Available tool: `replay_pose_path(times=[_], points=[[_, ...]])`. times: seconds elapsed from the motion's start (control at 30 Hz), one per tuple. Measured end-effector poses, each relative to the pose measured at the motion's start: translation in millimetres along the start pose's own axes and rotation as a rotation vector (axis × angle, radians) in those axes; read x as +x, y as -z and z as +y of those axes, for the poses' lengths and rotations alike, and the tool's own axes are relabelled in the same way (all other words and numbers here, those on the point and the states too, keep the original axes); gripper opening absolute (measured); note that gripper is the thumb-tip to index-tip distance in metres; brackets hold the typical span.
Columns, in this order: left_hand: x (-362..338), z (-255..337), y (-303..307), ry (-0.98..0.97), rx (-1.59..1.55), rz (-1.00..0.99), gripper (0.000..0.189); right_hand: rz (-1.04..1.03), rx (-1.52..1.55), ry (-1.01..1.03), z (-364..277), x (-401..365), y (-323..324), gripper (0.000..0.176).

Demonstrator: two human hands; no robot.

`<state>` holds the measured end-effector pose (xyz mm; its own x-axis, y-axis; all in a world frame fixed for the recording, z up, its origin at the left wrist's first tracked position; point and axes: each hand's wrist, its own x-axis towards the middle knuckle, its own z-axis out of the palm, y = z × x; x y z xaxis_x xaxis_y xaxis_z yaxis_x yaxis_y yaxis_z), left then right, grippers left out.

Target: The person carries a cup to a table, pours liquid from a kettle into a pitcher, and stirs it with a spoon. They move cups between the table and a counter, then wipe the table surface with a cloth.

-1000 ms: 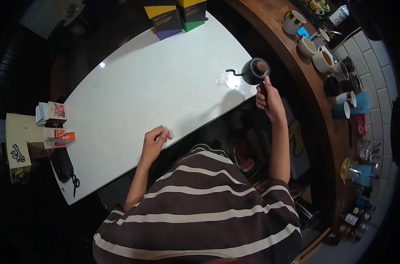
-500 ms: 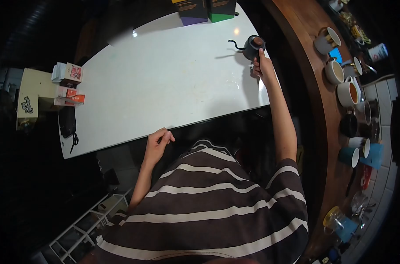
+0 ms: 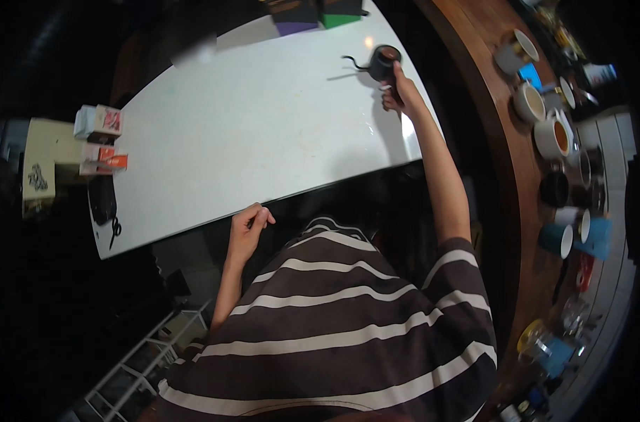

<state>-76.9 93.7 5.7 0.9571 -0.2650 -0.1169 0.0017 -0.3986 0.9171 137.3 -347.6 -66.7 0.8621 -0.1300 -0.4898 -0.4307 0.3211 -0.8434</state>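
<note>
My right hand (image 3: 402, 93) is wrapped round the handle of a dark gooseneck kettle (image 3: 383, 67) with a brown lid knob. The kettle is at the far right part of the white table (image 3: 228, 141), its thin curved spout pointing left and its shadow falling on the tabletop. My left hand (image 3: 249, 225) rests at the table's near edge, fingers curled in and thumb against them, with nothing showing in it.
Small boxes (image 3: 107, 123), a black case (image 3: 103, 199) and scissors (image 3: 115, 231) lie along the table's left end. Dark boxes (image 3: 342, 15) stand at the far edge. On the right, a wooden counter (image 3: 474, 91) bears several cups (image 3: 550, 136) and a glass jug (image 3: 538, 342).
The whole view has shifted slightly. My right hand has carried the kettle a little to the left. My left hand stays at the table edge.
</note>
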Motion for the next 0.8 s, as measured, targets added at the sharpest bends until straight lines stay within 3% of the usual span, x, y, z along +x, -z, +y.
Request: replay_pose_path(times=[0.07,0.13,0.17,0.2,0.27,0.33,0.4,0.47,0.63,0.8], points=[[8.1,0.6,-0.9,0.001,0.006,-0.062,0.034,0.154,-0.366,-0.022,-21.5,-32.9,-0.3,0.08],[12.7,4.6,-3.4,0.008,0.015,-0.13,0.033,0.378,-0.714,0.179,-34.1,-77.0,11.9,0.082],[16.1,9.2,-6.1,0.039,-0.005,-0.138,0.03,0.506,-0.692,0.244,-33.2,-107.8,13.1,0.063],[20.6,11.3,-9.6,0.069,-0.025,-0.15,0.028,0.551,-0.679,0.218,-16.8,-133.0,25.5,0.063],[31.7,8.1,-20.5,0.075,-0.06,-0.237,0.023,0.602,-0.789,0.593,21.6,-181.9,50.1,0.039],[44.4,10.5,-35.7,0.017,-0.002,-0.281,0.02,0.589,-0.734,0.509,70.7,-233.3,68.5,0.022],[56.7,16.7,-52.2,-0.017,0.012,-0.358,0.02,0.753,-0.665,0.346,135.6,-273.7,96.6,0.018],[68.0,23.1,-67.8,-0.03,0.046,-0.491,0.022,0.952,-0.76,0.363,180.8,-319.5,122.3,0.013],[79.0,38.9,-112.0,-0.096,0.039,-0.651,0.025,1.22,-0.992,0.066,257.3,-393.6,162.9,0.021],[76.7,48.6,-130.6,-0.139,0.036,-0.728,0.025,1.352,-1.33,0.001,279.5,-406.9,182.9,0.038]])
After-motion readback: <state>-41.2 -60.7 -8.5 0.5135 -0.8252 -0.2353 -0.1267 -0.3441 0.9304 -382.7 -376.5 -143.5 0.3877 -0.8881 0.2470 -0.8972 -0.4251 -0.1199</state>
